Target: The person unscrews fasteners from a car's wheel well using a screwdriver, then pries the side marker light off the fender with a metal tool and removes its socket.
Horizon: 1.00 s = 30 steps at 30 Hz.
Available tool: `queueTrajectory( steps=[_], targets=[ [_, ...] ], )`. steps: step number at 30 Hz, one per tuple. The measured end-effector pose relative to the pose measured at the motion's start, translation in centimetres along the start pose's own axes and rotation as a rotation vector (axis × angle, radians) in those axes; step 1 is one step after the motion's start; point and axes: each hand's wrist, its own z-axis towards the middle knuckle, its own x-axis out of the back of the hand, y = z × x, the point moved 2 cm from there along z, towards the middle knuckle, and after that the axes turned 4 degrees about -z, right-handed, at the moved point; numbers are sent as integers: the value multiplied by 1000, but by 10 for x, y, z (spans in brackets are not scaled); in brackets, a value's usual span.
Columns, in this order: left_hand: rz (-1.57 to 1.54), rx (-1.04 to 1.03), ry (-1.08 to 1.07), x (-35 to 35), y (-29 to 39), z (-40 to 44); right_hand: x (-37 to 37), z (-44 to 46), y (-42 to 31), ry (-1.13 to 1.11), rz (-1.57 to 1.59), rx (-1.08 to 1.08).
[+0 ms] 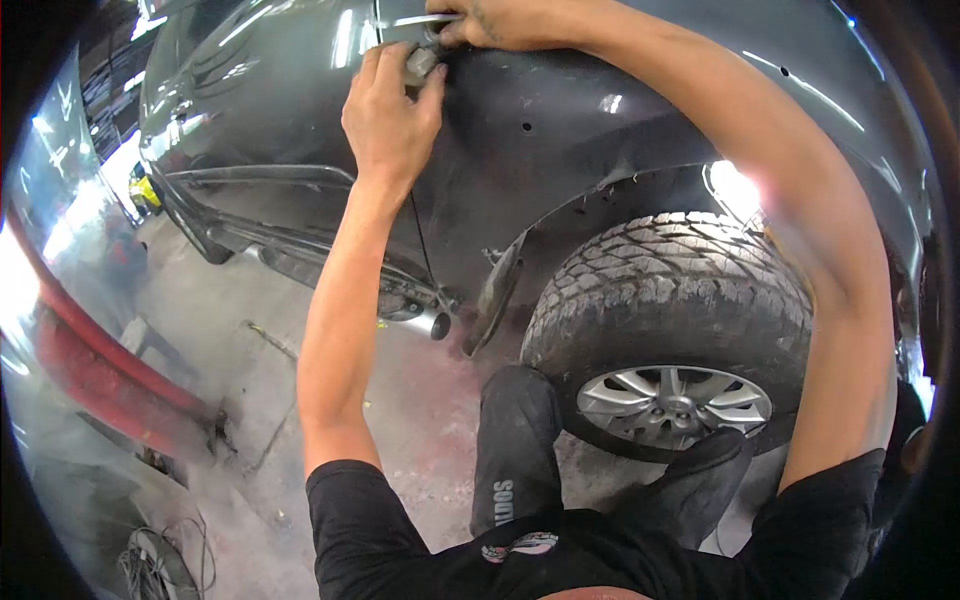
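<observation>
My left hand [392, 120] is raised against the dark grey car body [570, 95], close to a vertical panel gap. Its thumb and fingers close around a small light-grey block [421, 65]. Just beside it, my right hand [505, 22] reaches in from the upper right with its fingers curled at the panel. A thin, shiny metal strip [425, 19] sticks out to the left of those fingers. What my right fingertips grip is partly hidden, and I cannot tell whether the strip belongs to the car.
Below the wheel arch stands a treaded tire [660, 290] with a silver alloy rim [640, 400], between my knees and the panel. A side step [330, 287] runs leftward along the car. A red curved part [110, 370] and a coiled cable [165, 565] lie at the left.
</observation>
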Motion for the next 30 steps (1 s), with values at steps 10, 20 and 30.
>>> queueTrajectory(
  steps=[10, 20, 30],
  targets=[
    [31, 105, -242, 2, 8, 21, 32, -68, -45, 171, 172, -483],
    [-4, 312, -308, 11, 11, 34, 23, -98, -92, 367, 522, -611],
    [-66, 242, -185, 10, 13, 29, -15, -96, -104, 548, 640, -802]
  ],
)
